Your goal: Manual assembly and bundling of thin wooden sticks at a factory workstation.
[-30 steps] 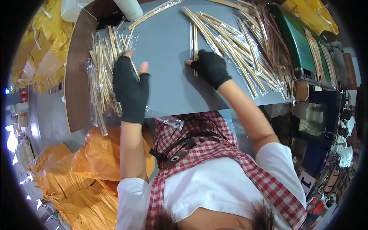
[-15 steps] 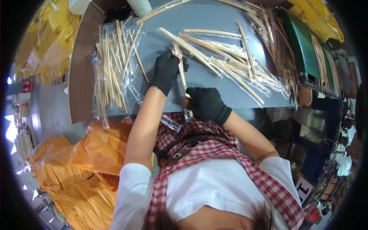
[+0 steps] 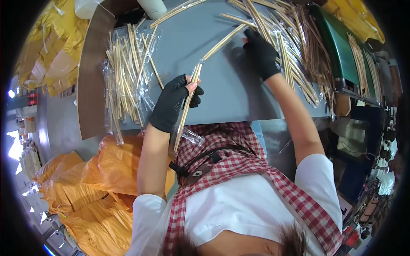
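My left hand (image 3: pixel 175 102), in a black glove with bare fingertips, is closed on a slim bundle of wooden chopsticks (image 3: pixel 184 112) in clear film. The bundle slants across the table's front edge, its lower end over my apron. My right hand (image 3: pixel 261 54), gloved too, reaches to the far right with fingers bent at a pile of wrapped chopsticks (image 3: pixel 294 72); whether it grips any is hidden. One wrapped pair of chopsticks (image 3: pixel 223 42) runs from beside the left hand's bundle up to the right fingertips.
Another heap of wrapped chopsticks (image 3: pixel 126 77) lies at the left of the grey table (image 3: pixel 218 100), beside a brown side board (image 3: pixel 92 85). A white cylinder (image 3: pixel 153 7) stands at the back. A green machine bed (image 3: pixel 337 47) borders the right. Orange bags (image 3: pixel 102 183) sit at lower left.
My right hand has moved from the bundle's lower end up and right to the pile. That pile has shifted right and bunched. My left hand has come lower and nearer with the chopsticks.
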`<act>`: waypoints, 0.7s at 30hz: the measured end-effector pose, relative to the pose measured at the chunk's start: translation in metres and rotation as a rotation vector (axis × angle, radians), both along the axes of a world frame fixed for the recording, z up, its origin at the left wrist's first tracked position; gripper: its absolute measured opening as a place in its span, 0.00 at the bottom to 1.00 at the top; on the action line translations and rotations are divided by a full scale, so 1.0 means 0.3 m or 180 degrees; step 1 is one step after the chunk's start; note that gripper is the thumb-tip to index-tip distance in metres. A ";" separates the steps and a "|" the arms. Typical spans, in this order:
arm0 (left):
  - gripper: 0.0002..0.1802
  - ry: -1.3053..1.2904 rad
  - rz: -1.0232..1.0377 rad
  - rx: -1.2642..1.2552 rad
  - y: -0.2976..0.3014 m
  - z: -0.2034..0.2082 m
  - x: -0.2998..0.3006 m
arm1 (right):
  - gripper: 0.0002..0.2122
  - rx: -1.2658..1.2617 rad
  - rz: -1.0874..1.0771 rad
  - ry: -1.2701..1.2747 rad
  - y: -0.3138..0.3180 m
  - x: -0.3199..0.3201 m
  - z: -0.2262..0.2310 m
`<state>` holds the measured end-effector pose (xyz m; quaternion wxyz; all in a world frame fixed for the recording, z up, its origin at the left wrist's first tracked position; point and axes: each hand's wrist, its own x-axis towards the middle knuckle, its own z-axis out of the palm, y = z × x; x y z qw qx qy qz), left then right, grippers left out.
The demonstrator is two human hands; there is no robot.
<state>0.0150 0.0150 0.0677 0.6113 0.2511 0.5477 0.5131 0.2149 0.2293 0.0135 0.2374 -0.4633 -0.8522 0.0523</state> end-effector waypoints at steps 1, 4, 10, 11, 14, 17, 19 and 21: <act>0.14 0.0043 -0.0023 -0.0038 0.000 0.001 0.005 | 0.13 -0.0001 0.0176 0.0050 -0.051 -0.022 0.018; 0.14 0.0220 -0.0017 -0.0095 -0.009 -0.026 0.003 | 0.19 -0.0654 0.0586 0.0163 -0.172 -0.081 0.052; 0.15 0.0268 -0.0141 -0.0456 -0.089 -0.032 0.104 | 0.15 -0.0310 0.1490 -0.0754 -0.125 -0.152 -0.017; 0.15 0.0052 -0.0227 -0.0421 -0.120 -0.012 0.126 | 0.13 0.0016 0.1345 -0.0750 -0.095 -0.158 -0.016; 0.16 -0.0354 0.0134 -0.0324 -0.189 -0.006 0.134 | 0.14 0.0061 0.1621 -0.0738 -0.001 -0.165 0.003; 0.17 -0.0143 0.1103 -0.0121 -0.160 0.007 0.093 | 0.13 -0.0119 0.1689 0.0119 -0.152 -0.174 -0.003; 0.17 0.0001 0.1440 0.0164 -0.119 -0.002 0.051 | 0.12 -0.0845 0.1599 0.0220 -0.338 -0.176 0.104; 0.16 -0.0086 0.1801 0.0597 -0.063 0.055 0.048 | 0.12 -0.2510 0.1926 0.1619 -0.483 -0.137 0.114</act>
